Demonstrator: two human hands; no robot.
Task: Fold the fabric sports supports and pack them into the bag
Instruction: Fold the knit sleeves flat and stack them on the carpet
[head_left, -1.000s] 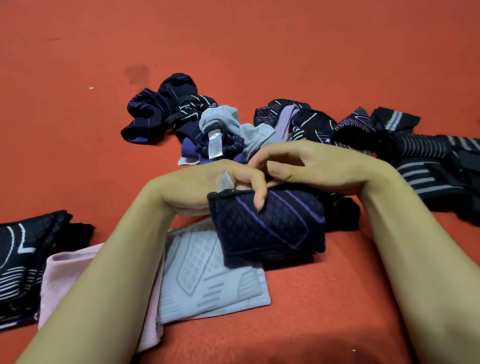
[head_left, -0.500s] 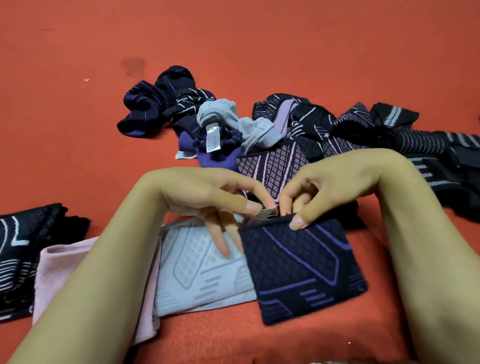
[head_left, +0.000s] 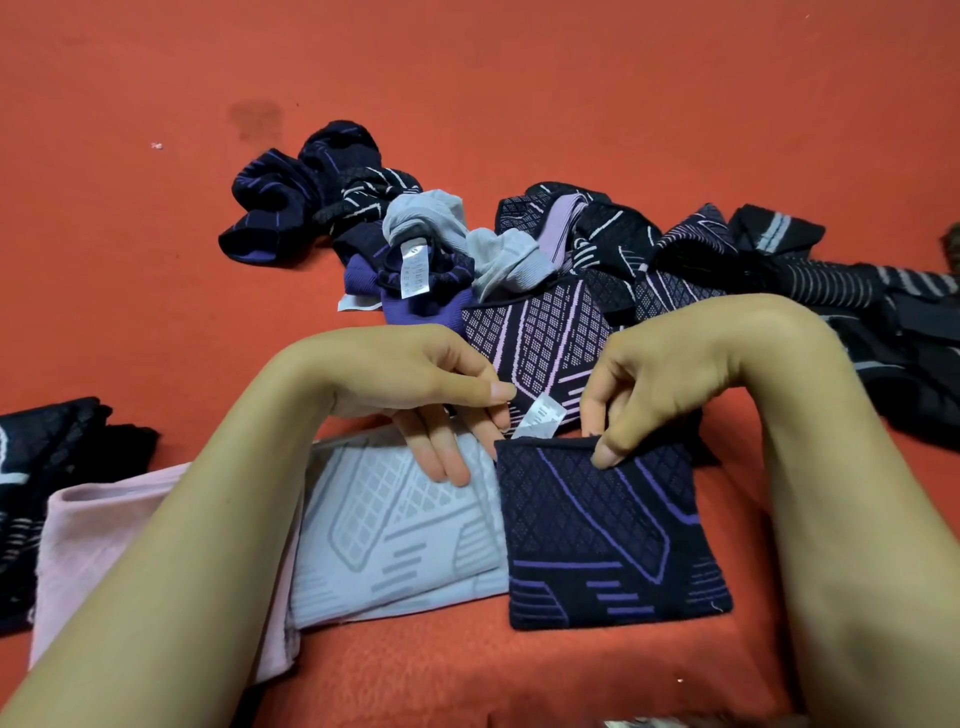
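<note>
Red carpet (head_left: 519, 78); right hand (head_left: 654, 379) pinches navy support's (head_left: 608, 535) top edge.

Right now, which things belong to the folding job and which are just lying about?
In the job:
right hand pinching the navy support
left hand
white tag

Lying about:
grey support
pink support
unfolded pile
red blanket

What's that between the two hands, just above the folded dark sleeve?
A small white label sticking up from the folded navy support, seen in the head view.
</note>
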